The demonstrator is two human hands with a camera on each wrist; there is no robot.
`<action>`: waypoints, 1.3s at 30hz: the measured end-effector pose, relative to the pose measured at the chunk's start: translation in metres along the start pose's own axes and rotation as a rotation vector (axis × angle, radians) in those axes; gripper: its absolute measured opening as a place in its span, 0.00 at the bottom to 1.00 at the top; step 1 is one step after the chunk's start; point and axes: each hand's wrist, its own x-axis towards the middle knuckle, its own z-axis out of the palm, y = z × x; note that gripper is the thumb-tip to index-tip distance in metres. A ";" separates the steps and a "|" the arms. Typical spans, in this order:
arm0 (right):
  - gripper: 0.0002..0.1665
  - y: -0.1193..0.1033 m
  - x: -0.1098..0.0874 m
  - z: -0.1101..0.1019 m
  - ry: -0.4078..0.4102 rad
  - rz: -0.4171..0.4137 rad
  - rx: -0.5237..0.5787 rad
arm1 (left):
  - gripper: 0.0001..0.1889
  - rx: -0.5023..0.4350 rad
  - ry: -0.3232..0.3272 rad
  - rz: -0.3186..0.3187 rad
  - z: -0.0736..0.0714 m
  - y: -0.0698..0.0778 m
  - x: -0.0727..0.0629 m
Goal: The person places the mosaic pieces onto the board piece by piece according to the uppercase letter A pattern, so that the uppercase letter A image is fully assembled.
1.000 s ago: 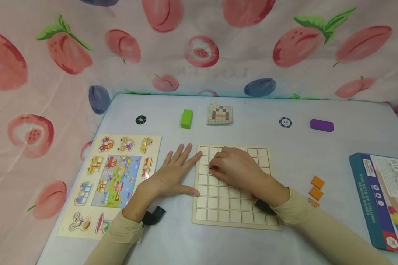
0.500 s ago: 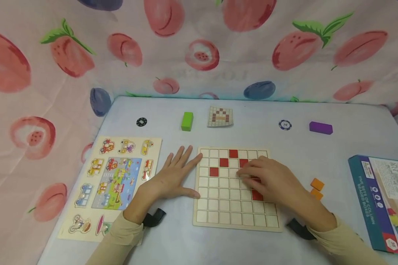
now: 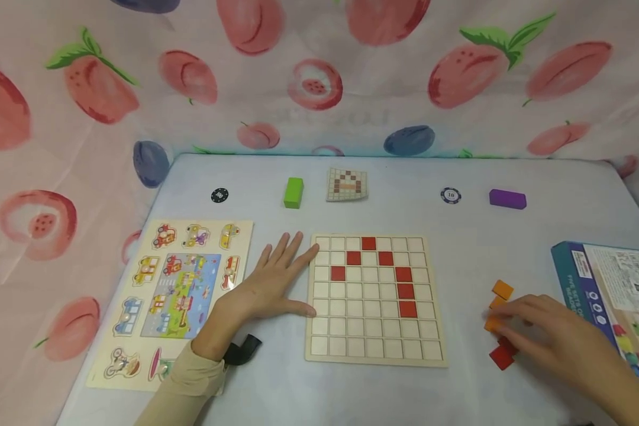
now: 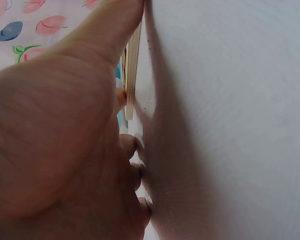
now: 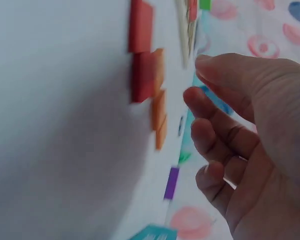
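A wooden grid board (image 3: 346, 357) lies on the table with several red square tiles (image 3: 406, 291) set in its cells, forming a peak with a longer right side. My left hand (image 3: 266, 289) is spread flat, its thumb and index finger touching the board's left edge; the left wrist view shows the board edge (image 4: 132, 75) beside the thumb. My right hand (image 3: 570, 340) hovers over loose tiles at the right, fingers loosely bent. In the right wrist view, red tiles (image 5: 141, 75) and orange tiles (image 5: 159, 110) lie apart from the fingertips, and nothing is between thumb and fingers.
A vehicle puzzle board (image 3: 101, 355) lies at the left. Toward the back are a black chip (image 3: 220, 195), a green block (image 3: 293, 193), a pattern card (image 3: 347, 185), a blue-white chip (image 3: 451, 195) and a purple block (image 3: 507, 199). A boxed set (image 3: 575, 278) stands right.
My right hand has moved from over the board rightward to the loose tiles, uncovering the red tiles in the grid. The left hand stays at the board's left edge.
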 end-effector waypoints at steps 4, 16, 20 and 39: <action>0.16 0.009 -0.011 0.004 -0.061 0.116 -0.010 | 0.62 -0.011 0.004 0.000 -0.001 0.001 -0.001; 0.24 0.023 -0.026 0.006 -0.177 0.232 -0.011 | 0.62 -0.010 -0.001 -0.002 -0.001 0.002 -0.001; 0.30 0.026 -0.028 0.006 -0.186 0.256 -0.036 | 0.62 -0.003 -0.003 -0.002 -0.001 0.001 -0.001; 0.21 -0.098 0.057 0.006 0.181 -0.447 -0.120 | 0.63 0.002 0.010 0.006 0.000 -0.001 0.000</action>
